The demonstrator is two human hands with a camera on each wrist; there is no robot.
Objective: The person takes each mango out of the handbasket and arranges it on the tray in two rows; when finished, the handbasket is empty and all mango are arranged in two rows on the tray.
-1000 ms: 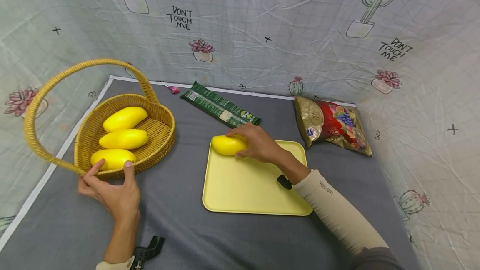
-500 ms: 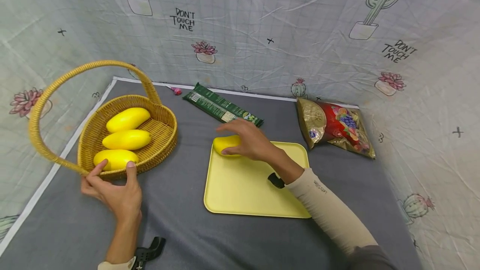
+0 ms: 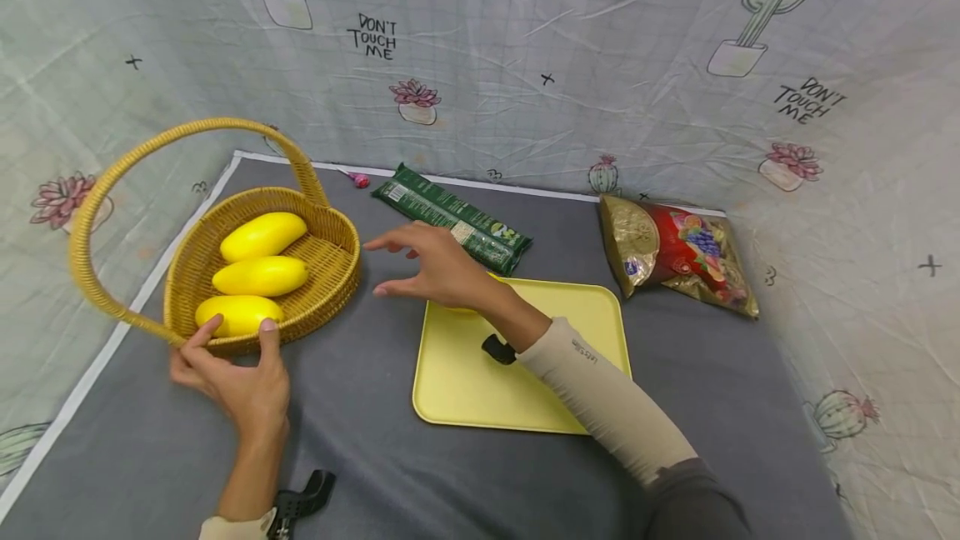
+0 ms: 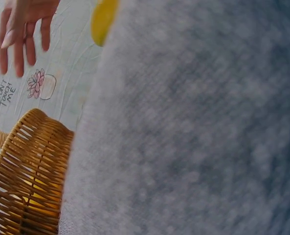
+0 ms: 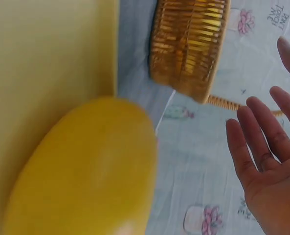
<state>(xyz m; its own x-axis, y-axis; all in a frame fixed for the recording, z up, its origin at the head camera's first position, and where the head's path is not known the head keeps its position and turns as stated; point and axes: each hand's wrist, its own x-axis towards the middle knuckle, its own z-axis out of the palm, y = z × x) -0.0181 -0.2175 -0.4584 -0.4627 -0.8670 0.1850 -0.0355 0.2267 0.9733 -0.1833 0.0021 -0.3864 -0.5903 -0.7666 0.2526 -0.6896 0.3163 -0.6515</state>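
Note:
At the left, a wicker basket [image 3: 341, 282] with a tall arched handle holds three yellow mangoes [image 3: 261, 276]. My left hand [image 3: 243, 394] grips the basket's near rim, its thumb and a finger hooked over the edge by the nearest mango. My right hand [image 3: 435, 265] hovers between basket and tray, fingers spread toward the basket, holding nothing. Below its wrist, another mango [image 5: 91, 171] lies on the yellow tray [image 3: 480, 382]; in the head view the hand and wrist hide most of it. In the left wrist view the right hand's fingers point past the basket.
A green packet [image 3: 450, 215] lies behind the tray. A gold and red bag [image 3: 675, 252] stands at the back right, and a small wrapped lollipop [image 3: 360, 180] lies near the back edge. A printed cloth [image 3: 510, 65] hangs around the grey table.
My right hand has let go of the mango on the tray and moved left toward the basket, fingers spread. The left hand keeps its grip on the basket.

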